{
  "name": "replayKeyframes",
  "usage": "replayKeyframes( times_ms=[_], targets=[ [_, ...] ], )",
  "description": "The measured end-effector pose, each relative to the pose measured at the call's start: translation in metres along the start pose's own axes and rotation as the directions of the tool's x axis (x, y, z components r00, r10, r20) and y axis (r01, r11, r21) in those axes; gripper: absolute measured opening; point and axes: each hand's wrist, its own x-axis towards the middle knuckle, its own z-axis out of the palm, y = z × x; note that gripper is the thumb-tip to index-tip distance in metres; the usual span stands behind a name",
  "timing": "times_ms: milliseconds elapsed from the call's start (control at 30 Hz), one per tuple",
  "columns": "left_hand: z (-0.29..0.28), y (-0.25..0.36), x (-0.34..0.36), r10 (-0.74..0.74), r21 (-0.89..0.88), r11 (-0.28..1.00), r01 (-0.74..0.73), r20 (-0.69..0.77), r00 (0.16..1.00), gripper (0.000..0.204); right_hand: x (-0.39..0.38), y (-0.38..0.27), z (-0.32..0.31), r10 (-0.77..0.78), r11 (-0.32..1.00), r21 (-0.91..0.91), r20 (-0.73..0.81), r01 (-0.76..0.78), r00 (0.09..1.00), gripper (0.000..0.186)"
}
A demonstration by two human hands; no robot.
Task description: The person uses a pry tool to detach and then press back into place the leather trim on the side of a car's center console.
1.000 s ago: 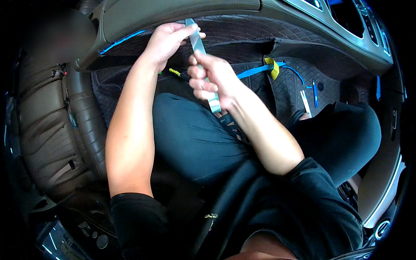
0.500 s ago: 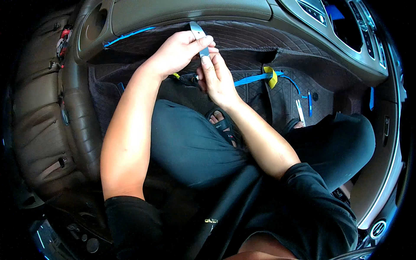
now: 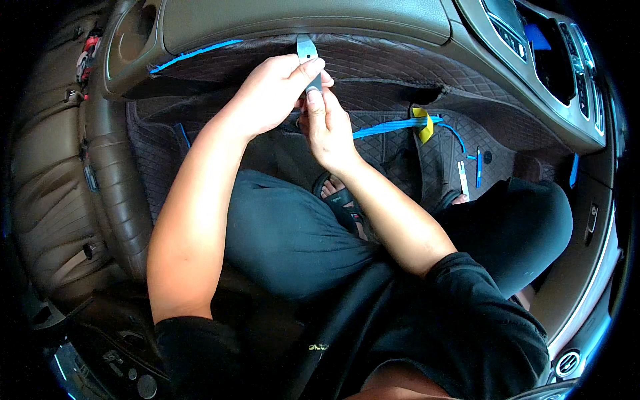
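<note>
My left hand grips a flat metal strip tool, thumb across it just below a small hole. The tool's top meets the lower edge of the leather-covered trim panel, above dark quilted lining. Just below, my right hand is closed on the tool's lower part with the thumb pointing up, and the two hands overlap. A blue strip runs along the trim edge to the left of them.
Blue strips with a yellow piece, a blue slim tool and a pale tool lie on the quilted mat at right. A leather seat is at left, a control panel upper right, my bent legs below.
My right hand has risen along the metal tool to meet my left hand, covering more of it. The tool stands more upright, and the view has shifted slightly.
</note>
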Motion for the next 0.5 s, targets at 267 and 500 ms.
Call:
replayKeyframes(
  times_ms=[267,500],
  targets=[
    [-0.0047,-0.0046,-0.0004,0.05,0.026,0.998,-0.05,0.017,0.999,0.036,0.0034,0.0015,0.0027,-0.074,0.988,-0.136,-0.06,0.065,0.995,0.037],
    [-0.0009,-0.0047,-0.0022,0.074,0.036,0.997,-0.075,0.028,0.997,0.036,-0.0001,0.0039,0.0058,-0.068,0.995,-0.072,-0.076,0.062,0.995,0.035]
  ],
)
